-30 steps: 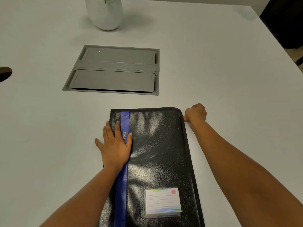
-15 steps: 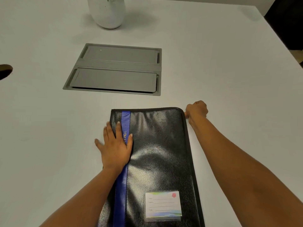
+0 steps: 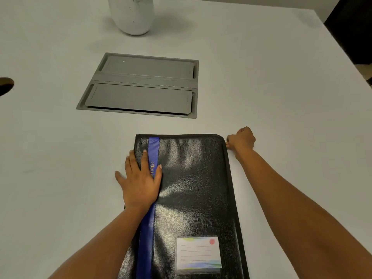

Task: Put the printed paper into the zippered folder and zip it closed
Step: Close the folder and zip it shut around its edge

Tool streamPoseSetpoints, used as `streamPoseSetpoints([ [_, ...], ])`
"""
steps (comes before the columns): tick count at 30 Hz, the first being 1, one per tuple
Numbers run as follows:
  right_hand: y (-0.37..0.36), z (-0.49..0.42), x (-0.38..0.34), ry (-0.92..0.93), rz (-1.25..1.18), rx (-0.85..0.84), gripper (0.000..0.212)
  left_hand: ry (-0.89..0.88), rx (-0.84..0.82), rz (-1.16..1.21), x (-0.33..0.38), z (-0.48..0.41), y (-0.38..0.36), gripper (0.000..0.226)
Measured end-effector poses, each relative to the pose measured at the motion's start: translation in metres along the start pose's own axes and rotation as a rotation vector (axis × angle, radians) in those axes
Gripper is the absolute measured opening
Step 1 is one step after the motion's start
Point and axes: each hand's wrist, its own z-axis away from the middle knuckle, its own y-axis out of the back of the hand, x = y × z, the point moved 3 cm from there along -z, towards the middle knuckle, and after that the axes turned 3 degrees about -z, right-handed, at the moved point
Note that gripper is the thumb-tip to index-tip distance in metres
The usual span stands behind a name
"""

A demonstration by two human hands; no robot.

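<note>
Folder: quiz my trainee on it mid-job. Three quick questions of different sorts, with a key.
1. True or false: the left hand lies flat on the folder, over its blue stripe.
2. The right hand pinches the zip pull at which folder corner? A near right; B far right; C far left.
3. Fill in: the label sits toward the folder's ____ end.
Key: 1 true; 2 B; 3 near.
</note>
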Motion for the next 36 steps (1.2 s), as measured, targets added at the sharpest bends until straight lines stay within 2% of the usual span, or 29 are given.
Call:
streamPoseSetpoints([
  [7, 0.0, -0.007, -0.012, -0.02, 0.068, -0.048, 0.025, -0.016, -0.018, -0.038, 0.001, -0.001, -0.001, 0.074],
  [17, -0.006, -0.005, -0.018, -0.098, -0.099, -0.014, 0.031, -0.016, -0.014, -0.05, 0.002, 0.0, 0.0, 0.071],
  [25, -0.001, 0.009, -0.009, 0.045, -0.017, 0.003, 0.027, -0.001, -0.007, -0.028, 0.002, 0.0, 0.002, 0.072],
  [31, 0.001, 0.014, 0.005, 0.016, -0.033, 0.01, 0.022, -0.003, 0.011, -0.012, 0.004, 0.002, 0.003, 0.071],
  [36, 0.002, 0.013, 0.002, 0.0, -0.069, 0.026, 0.03, 0.003, -0.005, 0.001, 0.005, 0.002, 0.004, 0.077],
])
